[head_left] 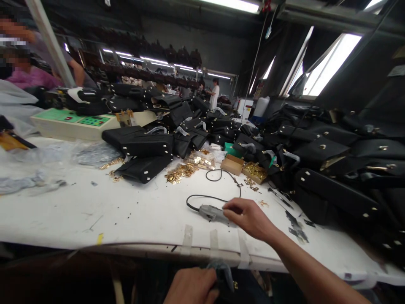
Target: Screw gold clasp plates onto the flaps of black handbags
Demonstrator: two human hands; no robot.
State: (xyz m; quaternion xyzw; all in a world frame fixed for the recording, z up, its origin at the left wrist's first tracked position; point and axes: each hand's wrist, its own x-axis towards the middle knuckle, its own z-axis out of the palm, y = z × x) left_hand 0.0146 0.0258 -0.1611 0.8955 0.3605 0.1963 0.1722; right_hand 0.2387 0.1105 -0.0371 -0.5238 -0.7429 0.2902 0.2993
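On the white table lies a slim grey corded electric screwdriver (211,212); its black cord (202,196) loops away toward the back. My right hand (248,217) is at the tool's right end, fingers curled and closed against it, hiding that end. Low at the front, below the table edge, my left hand (193,287) is closed at a black bag (248,291). Clear plastic wraps the bag's handle (223,270) beside the fingers, and a small gold fitting shows on the bag. Much of this bag is dark or out of frame.
Black bags (142,145) are heaped along the back and right (335,190). Gold metal fittings (182,172) lie loose near cardboard boxes (232,164). A cream machine with a green panel (74,122) stands at left. Other people (214,93) are in the background.
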